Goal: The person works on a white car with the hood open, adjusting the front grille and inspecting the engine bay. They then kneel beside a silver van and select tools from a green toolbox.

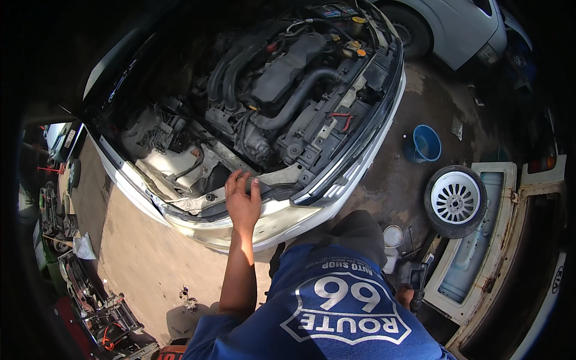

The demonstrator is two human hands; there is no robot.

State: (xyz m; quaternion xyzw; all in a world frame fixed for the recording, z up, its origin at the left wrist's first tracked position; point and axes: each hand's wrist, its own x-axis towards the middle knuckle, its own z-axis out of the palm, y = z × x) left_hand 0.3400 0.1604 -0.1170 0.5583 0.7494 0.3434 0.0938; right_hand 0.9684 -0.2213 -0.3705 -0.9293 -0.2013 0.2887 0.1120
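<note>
My left hand lies on the front edge of a white car's open engine bay, just behind the headlight. Its fingers are stretched out and hold nothing. Low at my right side, my right hand is partly hidden by my blue shirt. It is closed on a dark, boxy power tool, whose exact kind I cannot make out. In front of me sits the engine with its black cover. What look like red-handled pliers rest on the panel along the bay's front.
To the right are a blue bucket, a wheel lying on a detached vehicle door, and a small white tub. Metal parts crowd the left floor. A light-coloured van stands at the far right.
</note>
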